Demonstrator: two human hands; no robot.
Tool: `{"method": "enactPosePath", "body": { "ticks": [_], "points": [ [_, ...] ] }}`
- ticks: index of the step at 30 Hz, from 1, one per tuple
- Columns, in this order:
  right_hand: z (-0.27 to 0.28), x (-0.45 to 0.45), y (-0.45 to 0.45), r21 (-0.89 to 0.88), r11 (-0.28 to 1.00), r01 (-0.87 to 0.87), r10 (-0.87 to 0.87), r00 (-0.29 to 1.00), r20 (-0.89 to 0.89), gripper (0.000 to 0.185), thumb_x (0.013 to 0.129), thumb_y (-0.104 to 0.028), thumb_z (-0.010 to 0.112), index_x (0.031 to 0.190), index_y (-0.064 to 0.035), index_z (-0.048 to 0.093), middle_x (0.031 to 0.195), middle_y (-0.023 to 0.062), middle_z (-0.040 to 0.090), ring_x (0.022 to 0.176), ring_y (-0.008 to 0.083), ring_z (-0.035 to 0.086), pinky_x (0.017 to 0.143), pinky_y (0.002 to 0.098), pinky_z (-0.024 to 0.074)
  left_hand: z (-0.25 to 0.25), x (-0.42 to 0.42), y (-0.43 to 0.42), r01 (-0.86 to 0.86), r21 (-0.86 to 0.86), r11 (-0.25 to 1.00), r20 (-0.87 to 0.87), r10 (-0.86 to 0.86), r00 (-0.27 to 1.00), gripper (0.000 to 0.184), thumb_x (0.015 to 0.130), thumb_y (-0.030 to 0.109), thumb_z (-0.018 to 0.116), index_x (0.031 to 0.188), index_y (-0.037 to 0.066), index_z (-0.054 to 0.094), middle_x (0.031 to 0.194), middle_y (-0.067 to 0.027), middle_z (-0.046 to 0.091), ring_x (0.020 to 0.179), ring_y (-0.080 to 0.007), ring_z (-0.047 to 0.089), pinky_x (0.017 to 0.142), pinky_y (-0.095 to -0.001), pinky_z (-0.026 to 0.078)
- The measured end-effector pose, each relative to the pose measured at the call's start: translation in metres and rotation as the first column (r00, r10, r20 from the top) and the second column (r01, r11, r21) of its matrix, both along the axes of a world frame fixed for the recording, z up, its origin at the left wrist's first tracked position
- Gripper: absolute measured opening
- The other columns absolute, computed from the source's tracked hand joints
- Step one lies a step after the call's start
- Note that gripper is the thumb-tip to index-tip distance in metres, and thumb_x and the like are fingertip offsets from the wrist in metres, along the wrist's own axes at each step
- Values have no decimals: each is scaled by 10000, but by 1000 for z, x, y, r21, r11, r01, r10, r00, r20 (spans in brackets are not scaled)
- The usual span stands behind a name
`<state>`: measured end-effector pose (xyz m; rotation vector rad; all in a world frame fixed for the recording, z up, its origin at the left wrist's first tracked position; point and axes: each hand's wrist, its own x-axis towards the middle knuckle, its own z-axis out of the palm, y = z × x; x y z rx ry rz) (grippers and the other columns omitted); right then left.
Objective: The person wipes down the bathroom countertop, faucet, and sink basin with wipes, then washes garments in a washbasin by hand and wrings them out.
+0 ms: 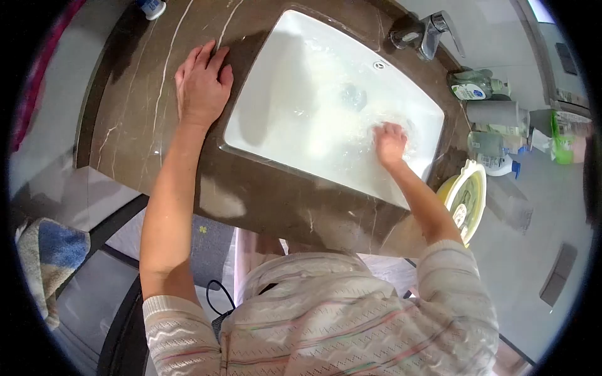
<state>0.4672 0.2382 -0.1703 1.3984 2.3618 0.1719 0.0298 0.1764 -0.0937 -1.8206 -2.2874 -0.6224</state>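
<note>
My left hand (pixel 204 84) lies on the brown stone countertop (pixel 251 178), left of the sink, with its fingers spread and holding nothing. In the white rectangular sink (pixel 246 119), my right hand (pixel 390 143) reaches into cloudy, rippling water (pixel 338 131). Its fingers bend down slightly apart, and the tips are blurred by the water. Nothing shows in that hand. The round drain (pixel 353 96) is visible through the water, left of and beyond my right hand. A small overflow fitting (pixel 379 65) sits on the far sink wall.
A chrome faucet (pixel 433 36) stands behind the sink. On the right are a green soap bottle (pixel 473 85), several other bottles, and a yellow-rimmed basin (pixel 467 194) leaning upright. A blue-and-white container (pixel 152 7) is at the far left. A towel (pixel 53 257) hangs lower left.
</note>
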Motion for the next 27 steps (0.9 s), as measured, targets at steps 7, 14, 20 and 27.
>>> {"method": "enactPosePath", "body": {
  "ticks": [7, 14, 20, 27],
  "points": [
    [5, 11, 3, -211, 977, 18, -46, 990, -130, 228, 831, -156, 493, 980, -37, 618, 1085, 188, 573, 914, 326, 567, 799, 432, 464, 1, 0, 2, -4, -5, 1000, 2, 4, 1000, 369, 846, 259, 519, 1206, 177, 537, 1302, -39, 470, 1232, -254, 384, 1014, -438, 272],
    [46, -131, 59, -827, 502, 251, -834, -113, -541, 350, 792, 34, 500, 1138, -12, 518, 845, 95, 584, 665, 171, 543, 556, 289, 482, 5, 3, 0, -19, -38, 999, 10, 20, 1000, 370, 847, 258, 509, 1207, 176, 529, 1304, -48, 461, 1246, -248, 361, 1014, -444, 267],
    [35, -254, 117, -660, 749, 63, -592, -384, -709, 373, 783, -9, 530, 1155, 19, 520, 956, 80, 597, 741, 110, 521, 639, 238, 426, 5, 1, 1, 0, -12, 1000, 22, 1, 1000, 378, 821, 251, 526, 1190, 167, 539, 1286, -60, 472, 1219, -257, 385, 1006, -454, 278],
    [44, -324, 79, -212, 968, 131, -229, 131, -965, 513, 793, -4, 430, 1300, 36, 363, 1239, 282, 463, 1159, 405, 443, 988, 372, 354, 8, 2, 0, 7, 82, 997, 90, -14, 996, 333, 790, 228, 548, 1108, 133, 577, 1242, -70, 493, 1183, -259, 413, 978, -455, 301]
  ]
}}
